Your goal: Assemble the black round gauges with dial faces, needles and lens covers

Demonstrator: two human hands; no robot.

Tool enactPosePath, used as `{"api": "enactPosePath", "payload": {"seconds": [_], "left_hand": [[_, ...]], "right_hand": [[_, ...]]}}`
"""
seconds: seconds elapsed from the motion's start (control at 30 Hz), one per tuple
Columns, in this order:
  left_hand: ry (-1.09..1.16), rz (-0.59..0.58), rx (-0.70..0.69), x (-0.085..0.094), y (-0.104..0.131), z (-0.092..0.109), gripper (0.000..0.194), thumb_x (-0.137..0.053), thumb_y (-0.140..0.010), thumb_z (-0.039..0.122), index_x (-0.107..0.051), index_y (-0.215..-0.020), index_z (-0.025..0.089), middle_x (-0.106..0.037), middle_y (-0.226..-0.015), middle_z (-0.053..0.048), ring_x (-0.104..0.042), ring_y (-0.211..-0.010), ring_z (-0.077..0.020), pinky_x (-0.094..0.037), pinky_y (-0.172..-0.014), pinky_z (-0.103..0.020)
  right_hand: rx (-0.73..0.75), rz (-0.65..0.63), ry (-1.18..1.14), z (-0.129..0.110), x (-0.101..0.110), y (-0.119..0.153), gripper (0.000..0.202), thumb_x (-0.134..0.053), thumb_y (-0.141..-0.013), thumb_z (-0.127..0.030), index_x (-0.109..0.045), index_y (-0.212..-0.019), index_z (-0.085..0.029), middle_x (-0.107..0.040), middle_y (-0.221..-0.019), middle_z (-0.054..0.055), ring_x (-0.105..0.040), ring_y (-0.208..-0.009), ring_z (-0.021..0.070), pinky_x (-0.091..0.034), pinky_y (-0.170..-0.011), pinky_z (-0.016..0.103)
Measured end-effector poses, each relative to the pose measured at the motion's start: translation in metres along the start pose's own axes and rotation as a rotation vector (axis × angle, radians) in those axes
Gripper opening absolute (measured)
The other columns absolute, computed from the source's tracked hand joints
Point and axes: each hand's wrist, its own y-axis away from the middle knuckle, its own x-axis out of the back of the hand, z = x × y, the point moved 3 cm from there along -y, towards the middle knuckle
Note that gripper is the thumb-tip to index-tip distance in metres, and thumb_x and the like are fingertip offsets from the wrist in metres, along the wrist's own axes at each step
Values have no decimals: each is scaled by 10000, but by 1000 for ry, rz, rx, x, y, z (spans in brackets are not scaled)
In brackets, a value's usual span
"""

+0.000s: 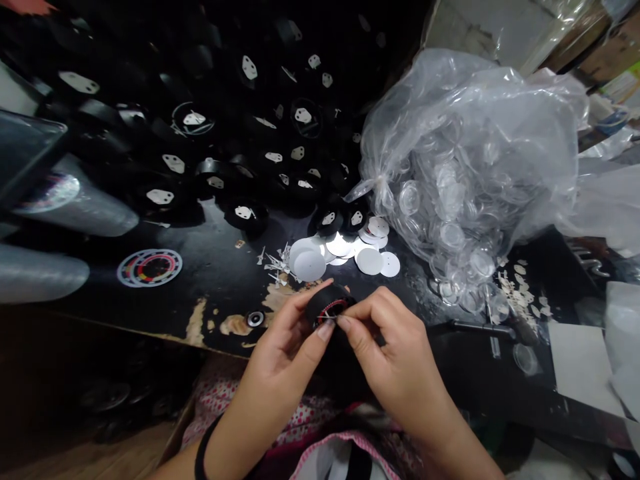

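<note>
My left hand (287,350) is wrapped round a small round black gauge case (320,303), tilted toward me, with a red-marked dial inside. The left thumb rests at the dial's lower edge. My right hand (390,340) is closed in a pinch at the right side of the dial. A thin pale needle (327,316) shows at its fingertips, across the dial face. Just beyond the hands lie a small pile of white pointed needles (280,265) and overlapping white discs (307,261), some with a centre hole.
Many black round cases (243,215) with white plates fill the back. A clear bag of transparent covers (450,193) stands at right, beside small pale pieces (523,293). Printed dials (150,268) and plastic-wrapped stacks (85,200) lie left. A small black ring (255,319) sits near the front edge.
</note>
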Motion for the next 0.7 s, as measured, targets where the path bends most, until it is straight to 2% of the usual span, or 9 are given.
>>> {"api": "enactPosePath", "payload": {"seconds": [0.2,0.33,0.43,0.7], "left_hand": [[11,17,2,-1,1,2,243,-734,-874,322,-725,-1116,315,-747,-1217,-13,-683,-1166,-230,-532,-1010,-301],[3,13,-1,-1,2,3,230,-725,-878,317,-728,-1108,310,-749,-1200,-21,-689,-1148,-235,-538,-1000,-308],[1,18,1,-1,2,4,236,-738,-863,317,-733,-1098,300,-746,-1205,-30,-682,-1157,-249,-534,-1005,-319],[-47,19,-43,-2,4,7,243,-733,-863,298,-733,-1106,309,-738,-1212,-24,-676,-1165,-238,-518,-1025,-311]], "right_hand": [[5,29,-22,1,1,2,172,-577,-974,-173,-591,-807,-210,-606,-805,-13,-581,-786,142,-394,-732,311],[-4,-15,-54,2,1,3,166,-593,-971,-191,-593,-807,-217,-594,-786,-22,-568,-749,133,-403,-732,305],[-5,3,-48,2,3,3,163,-592,-972,-189,-589,-811,-217,-593,-791,-24,-569,-761,132,-396,-737,304],[-5,-4,-70,3,4,3,167,-603,-970,-186,-571,-809,-219,-580,-784,-44,-554,-756,118,-377,-740,297]]}}
